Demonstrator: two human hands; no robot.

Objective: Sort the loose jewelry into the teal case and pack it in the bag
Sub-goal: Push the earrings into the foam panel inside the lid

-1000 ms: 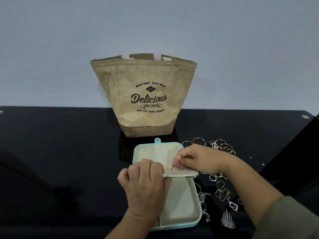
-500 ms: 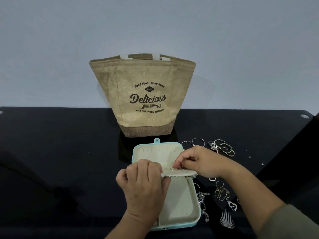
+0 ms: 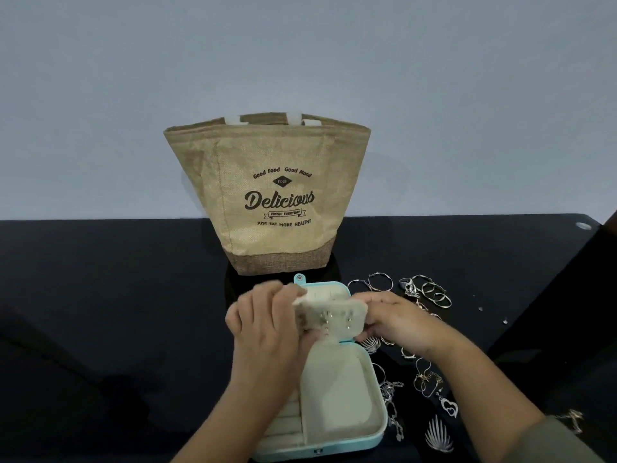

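We think we are in the sorting step. The teal case (image 3: 375, 429) lies open on the black table (image 3: 100, 312), near us, in the middle. The bag (image 3: 267, 202) stands just past its far end.

We hold up the soft flap (image 3: 334, 309) that sits between the 2 halves of the case. Our left hand (image 3: 267, 332) grips the flap's left edge with curled fingers. Our right hand (image 3: 397, 324) pinches its right edge. A few tiny earrings (image 3: 325, 318) are stuck in the flap. We cannot tell how many.

The big pocket (image 3: 337, 396) in the near half looks bare. Most of the loose jewelry is on the table, to the right of the case: rings (image 3: 432, 292), hoops (image 3: 379, 282), chains (image 3: 394, 409) and a heart charm (image 3: 449, 407).

So we judge that much sorting is left. For the next move, 1 hand should let go of the flap and reach right for 1 more piece. These pieces are thin and lie flat on a shiny top, so it calls for a careful fingertip pinch. The chains may tangle if we grab many at once. The case must be shut before it goes in the bag.
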